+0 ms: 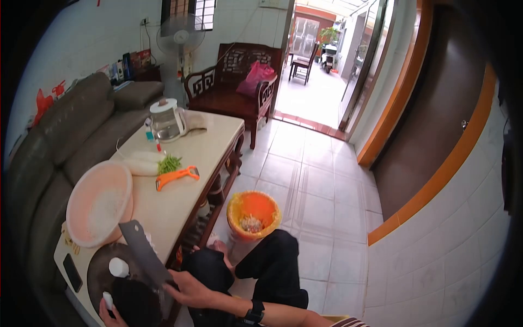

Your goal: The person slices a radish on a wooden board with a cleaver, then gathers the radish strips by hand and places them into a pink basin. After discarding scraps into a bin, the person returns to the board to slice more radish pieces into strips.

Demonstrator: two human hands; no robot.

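Note:
My right hand [188, 289], with a dark watch on its wrist, is closed around the handle of a wide dark cleaver [143, 252]. The blade points up and left over the right edge of a round dark cutting board [98, 272]. A thick white radish piece [119, 267] sits on the board. At the board's lower edge my left hand [111, 316] pinches a small white piece [108, 299]. Behind the board is a pink basin [101, 203] with white contents, its details blurred. Small white bits lie beside the blade.
On the table [218, 128] are an orange peeler [177, 177], a white radish with green leaves [143, 164], a glass kettle [168, 122] and a phone [72, 272]. An orange bin [253, 212] stands on the floor by my knees. A sofa [81, 128] runs along the left.

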